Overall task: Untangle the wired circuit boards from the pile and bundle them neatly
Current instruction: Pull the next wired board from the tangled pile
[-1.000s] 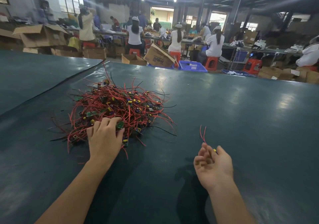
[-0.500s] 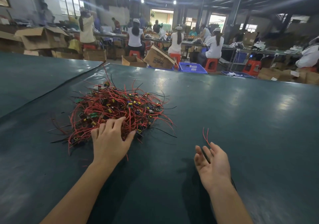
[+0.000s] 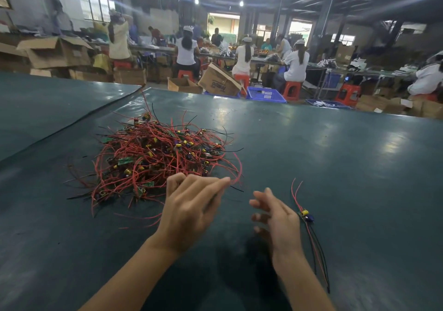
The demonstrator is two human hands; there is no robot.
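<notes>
A tangled pile of wired circuit boards (image 3: 158,157), mostly red wires with small green boards and yellow parts, lies on the dark green table (image 3: 335,166) left of centre. My left hand (image 3: 191,207) is at the pile's near right edge and pinches a red wire (image 3: 237,171) that loops out of the pile. My right hand (image 3: 275,217) hovers just right of it, fingers spread and holding nothing, slightly blurred. One separate wired circuit board (image 3: 305,216) lies on the table beside my right hand, its red and black wires stretched out toward me.
A seam in the table cover (image 3: 96,116) runs diagonally at the far left. Beyond the far edge sit cardboard boxes (image 3: 218,80), blue baskets (image 3: 265,93), red stools and several seated workers at benches.
My left hand left the pile's near edge and moved right, taking a red wire with it. My right hand let go of the single board, which now lies on the table.
</notes>
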